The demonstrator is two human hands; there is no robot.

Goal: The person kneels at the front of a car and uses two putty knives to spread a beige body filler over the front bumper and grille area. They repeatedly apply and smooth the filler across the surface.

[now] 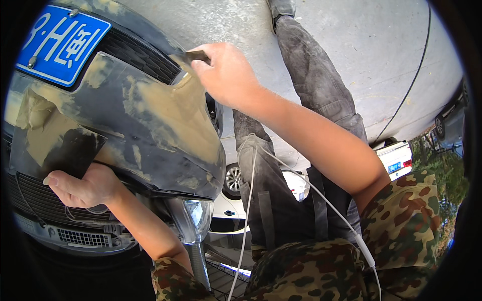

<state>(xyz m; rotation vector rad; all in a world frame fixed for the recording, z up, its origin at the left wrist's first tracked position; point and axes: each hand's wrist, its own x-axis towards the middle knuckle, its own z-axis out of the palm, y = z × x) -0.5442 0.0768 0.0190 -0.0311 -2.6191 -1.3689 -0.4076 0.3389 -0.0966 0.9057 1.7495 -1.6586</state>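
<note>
A car's front bumper (165, 131), dark with smeared beige filler patches, fills the left side. My right hand (226, 73) pinches a small dark spreader (199, 57) at the bumper's edge, by the end of the upper grille opening. Lower left, my left hand (84, 186), palm up with the thumb outward, grips a dark flat mixing board (77, 148). Beige filler (37, 111) is spread over that board, thickest in a lump near its far corner. The board overlaps the bumper in the picture; whether they touch I cannot tell.
A blue licence plate (62, 43) is bolted above the bumper patches, and a headlight (197, 216) lies below. My legs stand on concrete (376, 56). A white cable (316, 188) hangs before my body. A white car (226, 212) and others stand behind.
</note>
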